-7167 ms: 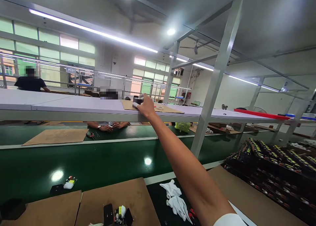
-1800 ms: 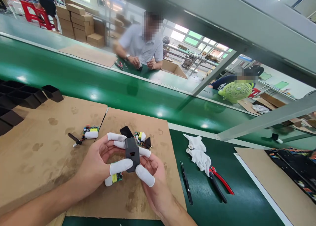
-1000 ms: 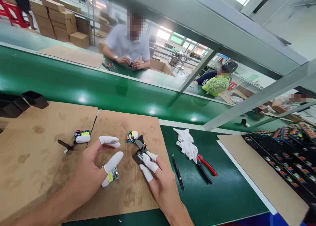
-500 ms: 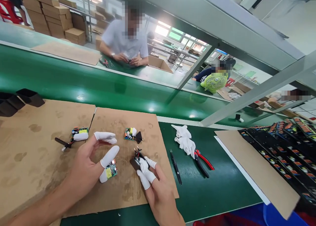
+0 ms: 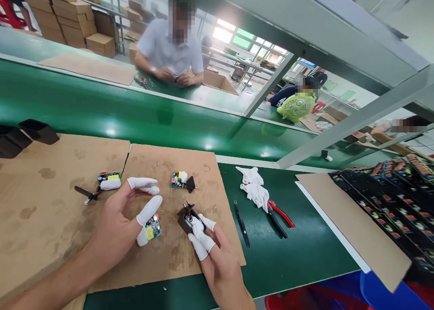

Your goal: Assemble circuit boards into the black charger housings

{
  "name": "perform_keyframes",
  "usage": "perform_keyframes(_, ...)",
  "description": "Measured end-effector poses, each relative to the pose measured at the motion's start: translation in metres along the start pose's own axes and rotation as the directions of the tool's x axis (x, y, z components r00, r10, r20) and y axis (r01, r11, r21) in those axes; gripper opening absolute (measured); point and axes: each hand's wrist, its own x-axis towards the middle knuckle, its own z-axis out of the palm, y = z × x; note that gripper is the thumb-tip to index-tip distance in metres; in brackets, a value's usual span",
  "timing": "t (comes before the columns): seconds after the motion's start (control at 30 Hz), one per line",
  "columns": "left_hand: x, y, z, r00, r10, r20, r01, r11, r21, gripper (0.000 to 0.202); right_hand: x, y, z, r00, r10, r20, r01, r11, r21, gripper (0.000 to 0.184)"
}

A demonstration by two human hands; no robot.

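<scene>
White finger cots cover fingertips on both hands. My right hand [image 5: 217,251] grips a black plug adapter housing [image 5: 186,224], its two metal prongs pointing up and away. Fingers and thumb of my left hand [image 5: 125,215] are apart, with nothing between them. Just below the left thumb, a small circuit board [image 5: 153,228] with yellow and white parts lies on the cardboard, partly covered by the hand. Another board [image 5: 178,180] with a black plug piece [image 5: 191,184] lies farther back. Left of it is a board [image 5: 110,181] wired to a black plug piece [image 5: 86,193].
Black tweezers [image 5: 242,224], red-and-black pliers [image 5: 281,218] and white cloth-like pieces [image 5: 254,190] lie on the green table at right. Black housings [image 5: 39,131] stand at far left. Trays of boards [image 5: 389,206] fill the right side. A person [image 5: 169,52] sits across the green belt.
The view has shifted slightly. Both hands keep nearly the same pose, the right one still holding the plug adapter housing.
</scene>
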Motion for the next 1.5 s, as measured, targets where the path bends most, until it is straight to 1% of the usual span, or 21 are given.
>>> perform_keyframes(0.1,-0.001,0.001,-0.001,1.000,0.000,0.007,0.000,1.000,0.008,0.047,0.002,0.001,0.002,1.000,0.009,-0.022,-0.008,0.999,0.034,0.047)
perform_keyframes(0.2,-0.003,-0.001,-0.001,1.000,0.021,0.012,-0.021,1.000,0.016,0.044,0.006,0.000,0.001,0.987,0.095,-0.126,-0.094,0.995,0.010,0.052)
perform_keyframes(0.27,-0.004,-0.002,0.000,0.999,0.029,0.017,-0.030,0.999,0.024,0.042,0.009,-0.001,0.001,0.984,0.123,-0.128,-0.121,0.992,0.020,0.051)
perform_keyframes(0.43,-0.003,-0.004,0.000,0.998,0.063,0.024,-0.064,0.995,0.074,0.040,0.017,-0.005,0.000,0.995,0.047,-0.091,-0.039,0.995,0.089,0.037)
perform_keyframes(0.53,-0.003,0.001,-0.001,0.988,0.140,0.061,-0.149,0.974,0.173,0.027,0.021,-0.007,-0.003,0.995,0.043,-0.088,-0.034,0.994,0.106,0.037)
perform_keyframes(0.6,-0.005,0.002,-0.001,0.952,0.248,0.181,-0.293,0.909,0.297,0.020,0.019,-0.008,-0.003,0.989,0.082,-0.120,-0.068,0.991,0.117,0.037)
perform_keyframes(0.7,-0.014,-0.004,0.004,0.838,0.390,0.382,-0.531,0.744,0.405,0.015,0.008,-0.014,0.007,0.949,0.207,-0.238,-0.168,0.971,0.172,0.037)
perform_keyframes(0.73,-0.018,-0.009,0.008,0.811,0.416,0.411,-0.572,0.712,0.408,0.030,0.002,-0.017,0.013,0.928,0.256,-0.270,-0.205,0.957,0.203,0.041)
perform_keyframes(0.77,-0.023,-0.014,0.011,0.803,0.420,0.424,-0.582,0.707,0.402,0.049,-0.004,-0.021,0.021,0.908,0.301,-0.290,-0.239,0.943,0.232,0.047)
perform_keyframes(0.8,-0.028,-0.019,0.015,0.807,0.409,0.425,-0.571,0.725,0.386,0.060,-0.010,-0.024,0.029,0.892,0.338,-0.299,-0.268,0.930,0.251,0.053)
perform_keyframes(0.83,-0.031,-0.022,0.018,0.822,0.380,0.424,-0.538,0.760,0.364,0.060,-0.015,-0.028,0.036,0.883,0.361,-0.300,-0.290,0.922,0.256,0.057)
perform_keyframes(0.9,-0.037,-0.025,0.021,0.861,0.270,0.431,-0.418,0.859,0.297,0.043,-0.019,-0.034,0.043,0.886,0.367,-0.284,-0.302,0.921,0.247,0.060)
perform_keyframes(0.97,-0.038,-0.023,0.019,0.866,0.137,0.480,-0.269,0.938,0.218,0.032,-0.014,-0.036,0.038,0.911,0.332,-0.245,-0.268,0.928,0.261,0.063)
perform_keyframes(1.03,-0.037,-0.018,0.014,0.834,0.062,0.548,-0.173,0.973,0.153,0.038,0.001,-0.033,0.020,0.947,0.278,-0.159,-0.218,0.924,0.314,0.071)
perform_keyframes(1.1,-0.036,-0.014,0.007,0.799,0.050,0.599,-0.142,0.984,0.107,0.050,0.021,-0.027,-0.001,0.974,0.228,0.006,-0.214,0.904,0.369,0.073)
perform_keyframes(1.17,-0.036,-0.011,0.002,0.771,0.032,0.636,-0.109,0.991,0.083,0.063,0.041,-0.020,-0.019,0.961,0.158,0.227,-0.250,0.845,0.473,0.060)
perform_keyframes(1.23,-0.035,-0.008,0.000,0.758,-0.001,0.652,-0.078,0.993,0.092,0.074,0.054,-0.015,-0.027,0.935,0.111,0.336,-0.296,0.765,0.572,0.046)
perform_keyframes(1.3,-0.033,-0.004,0.001,0.752,-0.024,0.659,-0.074,0.990,0.121,0.075,0.057,-0.013,-0.026,0.940,0.146,0.308,-0.317,0.706,0.633,0.038)
perform_keyframes(1.37,-0.031,0.003,0.004,0.755,-0.027,0.656,-0.097,0.984,0.152,0.064,0.052,-0.014,-0.020,0.952,0.226,0.208,-0.307,0.690,0.656,0.034)
perform_keyframes(1.43,-0.031,0.007,0.009,0.767,-0.016,0.642,-0.126,0.977,0.175,0.050,0.042,-0.018,-0.015,0.953,0.276,0.125,-0.289,0.707,0.645,0.040)
perform_keyframes(1.5,-0.032,0.006,0.016,0.797,0.013,0.604,-0.157,0.970,0.186,0.043,0.031,-0.023,-0.010,0.952,0.302,0.057,-0.273,0.747,0.606,0.048)
